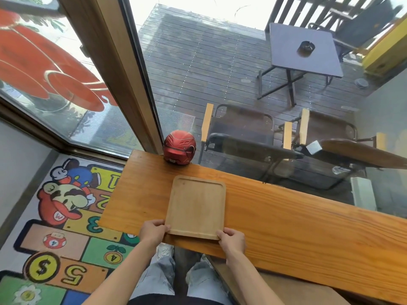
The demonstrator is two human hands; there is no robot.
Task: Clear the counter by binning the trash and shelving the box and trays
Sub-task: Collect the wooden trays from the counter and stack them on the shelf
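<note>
At a window-side orange wooden worktop (286,221), both hands, left hand (154,231) and right hand (232,239), grip the pale rectangular wooden tray (196,205) by its near corners; lifting it level seems wisest.

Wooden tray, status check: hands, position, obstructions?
Left hand and right hand each grip a near corner. Wooden tray on counter. Red helmet beyond, apart.

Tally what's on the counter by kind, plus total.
Tray: 1, wooden, held at its near corners by the left hand and right hand
Helmet: 1, red, at the far edge of the counter
Total: 2
</note>
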